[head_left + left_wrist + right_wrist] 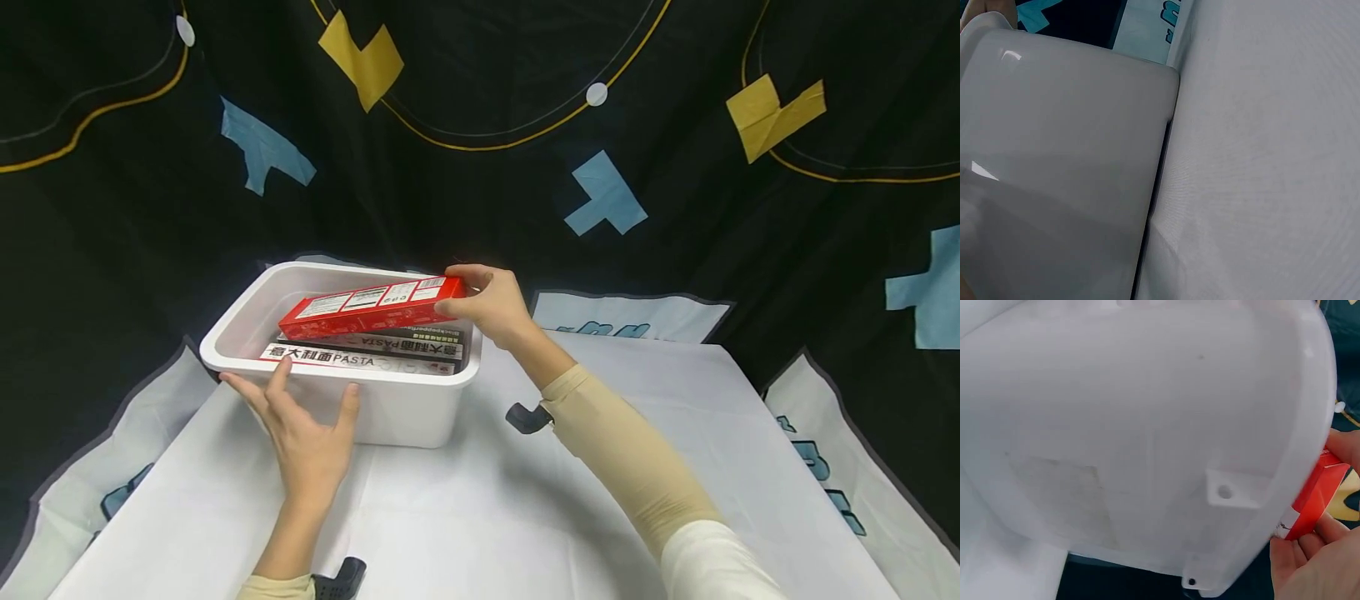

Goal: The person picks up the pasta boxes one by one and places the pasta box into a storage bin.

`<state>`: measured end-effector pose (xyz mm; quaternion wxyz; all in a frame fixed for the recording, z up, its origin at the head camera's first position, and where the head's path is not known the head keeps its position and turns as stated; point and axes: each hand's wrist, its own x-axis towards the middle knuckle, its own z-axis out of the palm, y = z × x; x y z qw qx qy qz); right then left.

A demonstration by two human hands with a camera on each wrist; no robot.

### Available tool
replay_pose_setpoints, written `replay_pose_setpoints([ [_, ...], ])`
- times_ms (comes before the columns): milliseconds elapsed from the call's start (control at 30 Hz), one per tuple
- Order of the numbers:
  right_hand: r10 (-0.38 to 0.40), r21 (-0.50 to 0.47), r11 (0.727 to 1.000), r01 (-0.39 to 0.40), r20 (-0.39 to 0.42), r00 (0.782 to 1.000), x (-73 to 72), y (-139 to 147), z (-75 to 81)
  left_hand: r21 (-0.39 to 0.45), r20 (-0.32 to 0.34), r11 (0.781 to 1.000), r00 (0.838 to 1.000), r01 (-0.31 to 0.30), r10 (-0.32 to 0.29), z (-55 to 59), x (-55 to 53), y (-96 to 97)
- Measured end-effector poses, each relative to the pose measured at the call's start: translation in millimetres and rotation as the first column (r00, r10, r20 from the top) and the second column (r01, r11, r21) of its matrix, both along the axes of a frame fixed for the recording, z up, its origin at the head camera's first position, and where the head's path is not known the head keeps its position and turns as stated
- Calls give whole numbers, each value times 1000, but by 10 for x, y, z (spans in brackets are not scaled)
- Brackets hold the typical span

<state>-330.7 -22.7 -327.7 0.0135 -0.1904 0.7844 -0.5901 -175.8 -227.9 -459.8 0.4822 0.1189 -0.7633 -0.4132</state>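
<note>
My right hand (491, 307) pinches the right end of a long red box (367, 307) between thumb and fingers. The box slants over the inside of a white plastic bin (405, 408), its right end higher than its left. Beneath it in the bin lie several pasta boxes, the nearest a white pasta box (330, 358) with black lettering. My left hand (311, 437) has its fingers spread against the bin's front wall and rim. In the right wrist view the red box (1319, 494) shows between thumb and fingers beyond the bin's rim; the left wrist view shows mostly the bin's wall (1066, 125).
The bin stands toward the back left of a table with a white cloth (600, 467). Behind it hangs a black curtain (480, 208) with yellow and blue patches. A dark wrist device (528, 418) juts from the right sleeve.
</note>
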Motion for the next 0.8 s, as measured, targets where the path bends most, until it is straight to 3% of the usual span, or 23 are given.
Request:
replay_pose_setpoints([
  [233,28,63,998,-28,13,1000,-97,-28,-70,-13,-8,1000,1000,-5,5,7,10,14],
  [300,24,174,985,-15,-49,999,-112,-23,-81,-17,-14,1000,1000,-7,6,12,16,10],
  [367,14,298,954,29,-141,990,-97,4,-96,-14,-10,1000,1000,-2,2,11,17,17],
  [500,13,433,893,122,-297,955,42,99,-140,-6,8,1000,1000,5,-5,-1,20,27],
  [633,22,381,915,131,-371,928,262,275,-187,-15,-4,1000,1000,8,-8,-1,10,24],
  [800,0,344,916,205,-513,859,499,618,-264,-23,-23,1000,1000,7,-7,7,0,9],
])
